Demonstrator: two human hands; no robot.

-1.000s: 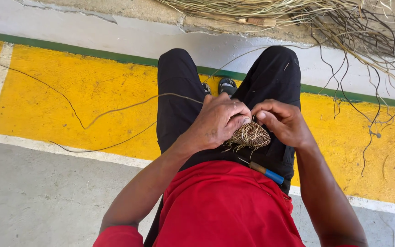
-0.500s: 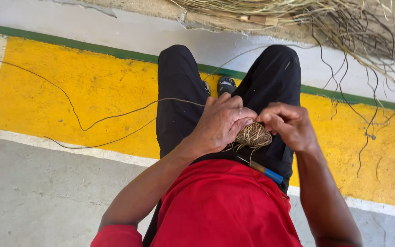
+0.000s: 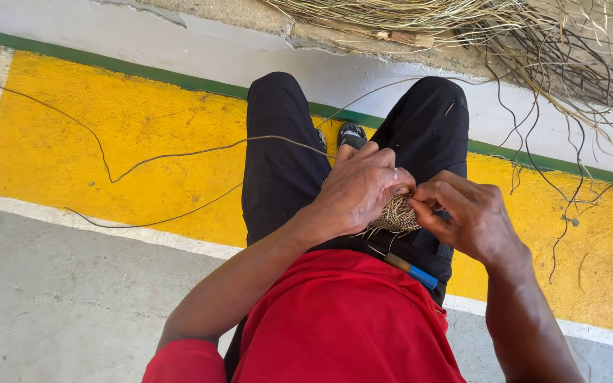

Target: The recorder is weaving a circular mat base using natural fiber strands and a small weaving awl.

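Note:
A small round piece of woven straw-coloured fibre [image 3: 396, 215] rests over my lap, on black trousers [image 3: 278, 163]. My left hand [image 3: 360, 188] is closed over its left and top side. My right hand [image 3: 462, 213] pinches its right edge with fingers curled in. Long thin fibre strands [image 3: 179, 154] trail from the piece out to the left across the yellow floor. A tool with a wooden shaft and blue handle [image 3: 409, 267] lies on my right thigh just below the hands. Most of the woven piece is hidden by my fingers.
A heap of dry fibres and vines [image 3: 533, 42] lies along the concrete kerb at the top right, with strands hanging over the yellow painted floor [image 3: 72, 135]. A green stripe [image 3: 143, 71] and grey concrete [image 3: 51, 298] border it. One foot in a dark sandal [image 3: 352, 133] shows between my knees.
Both hands stay on the woven piece with small finger shifts; the right hand has turned slightly at its edge. The trailing strands lie much the same.

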